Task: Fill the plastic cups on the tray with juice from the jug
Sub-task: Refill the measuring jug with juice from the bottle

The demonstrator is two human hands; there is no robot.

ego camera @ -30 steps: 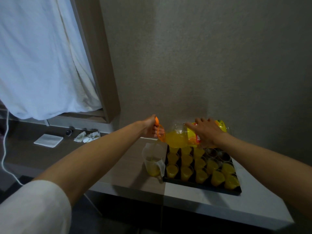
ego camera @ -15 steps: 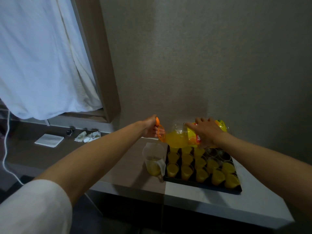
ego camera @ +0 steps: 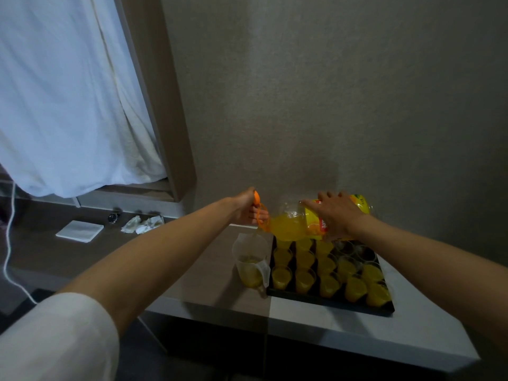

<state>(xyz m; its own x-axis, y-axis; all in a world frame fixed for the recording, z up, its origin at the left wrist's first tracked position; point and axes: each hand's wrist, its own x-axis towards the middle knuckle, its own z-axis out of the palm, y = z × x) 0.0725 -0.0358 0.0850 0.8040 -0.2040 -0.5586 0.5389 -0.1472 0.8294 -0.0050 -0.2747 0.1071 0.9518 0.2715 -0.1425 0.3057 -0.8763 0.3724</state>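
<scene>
clear ribbed bottle point(ego camera: 291, 225), translucent round jug point(ego camera: 248, 266)

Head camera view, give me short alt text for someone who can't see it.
Two bare hands tip a juice bottle sideways, pouring orange juice into a clear jug beside a black tray of mostly filled plastic cups.

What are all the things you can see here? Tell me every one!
juice bottle: one, clear with orange juice and yellow label, tipped sideways over the jug
bottle handle: one, orange, at the neck
jug: one, clear, left of the tray
tray: one, black, on the counter
plastic cups: many, mostly filled orange; a few at the back right look empty
napkin: one, white, counter left
crumpled tissues: white, beside it
curtain: white, upper left
cable: white, far left
left hand: grips the handle
right hand: holds the bottle's body
</scene>
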